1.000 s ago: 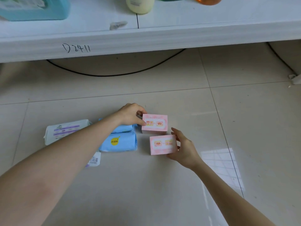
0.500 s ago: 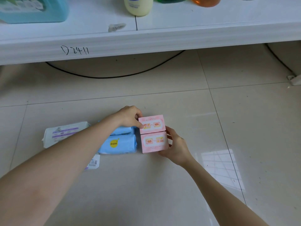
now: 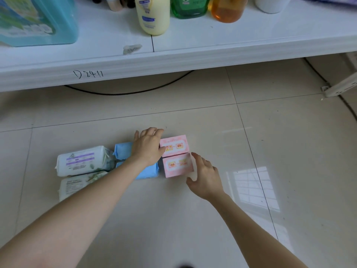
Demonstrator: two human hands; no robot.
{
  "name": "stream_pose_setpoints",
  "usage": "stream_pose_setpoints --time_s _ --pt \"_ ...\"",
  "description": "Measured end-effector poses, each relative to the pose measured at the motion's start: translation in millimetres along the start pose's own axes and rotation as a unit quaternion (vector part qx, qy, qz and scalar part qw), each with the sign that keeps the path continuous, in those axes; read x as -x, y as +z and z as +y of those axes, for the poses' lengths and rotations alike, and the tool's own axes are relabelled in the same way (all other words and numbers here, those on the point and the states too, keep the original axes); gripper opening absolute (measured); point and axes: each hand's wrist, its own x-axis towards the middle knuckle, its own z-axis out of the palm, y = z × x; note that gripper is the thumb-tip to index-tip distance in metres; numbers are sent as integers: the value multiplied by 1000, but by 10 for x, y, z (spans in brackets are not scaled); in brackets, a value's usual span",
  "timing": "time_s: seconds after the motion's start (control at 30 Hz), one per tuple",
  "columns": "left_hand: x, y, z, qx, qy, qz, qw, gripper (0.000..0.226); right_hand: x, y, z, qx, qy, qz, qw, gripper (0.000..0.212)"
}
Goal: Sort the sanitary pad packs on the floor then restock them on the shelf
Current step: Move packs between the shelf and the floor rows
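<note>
While both bare arms reached out from the near edge, the six pad packs lay grouped on the glossy beige tiled floor [image 3: 193,219], just short of a dark grout line running left to right. The far pink pack [image 3: 174,145] and the near pink pack [image 3: 177,166] sat touching, one behind the other. Immediately left of them were the far blue pack [image 3: 123,151] and the near blue pack [image 3: 147,173], and further left lay a white pack with purple bands [image 3: 83,160] and, nearer, a white pack with green print [image 3: 77,185].

The left hand [image 3: 148,147] lay flat over the far blue pack, fingers extended, thumb against the far pink pack's left edge. The right hand [image 3: 206,176] was spread and relaxed just right of the near pink pack; whether its fingertips touched the pack could not be told.

Beyond them a low white shelf [image 3: 193,60], with "D2411" handwritten on its front lip, carried a teal jug [image 3: 34,20], a cream bottle [image 3: 152,16], a green bottle [image 3: 189,6] and an orange bottle [image 3: 227,10]. A black cable [image 3: 135,92] curved along the floor beneath it. A white power strip [image 3: 340,87] lay far right, and a window's reflection [image 3: 255,188] shone on the tiles to the right.
</note>
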Motion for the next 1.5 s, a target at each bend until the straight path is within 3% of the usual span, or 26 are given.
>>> stream_pose_setpoints --time_s 0.13,0.43,0.87,1.5 --pt "405 -139 18 -41 20 6 999 60 281 -210 -124 84 -3 -8 996 75" --pt "1353 -819 197 -134 12 -91 987 60 940 -948 -587 170 2 -61 983 65" --pt "2546 -2664 656 -122 -28 -93 988 63 1901 -2712 -1751 244 -46 -70 966 66" --pt "4725 -5899 1133 -127 -10 151 980 65 3887 -5178 -4029 267 -139 179 937 67"
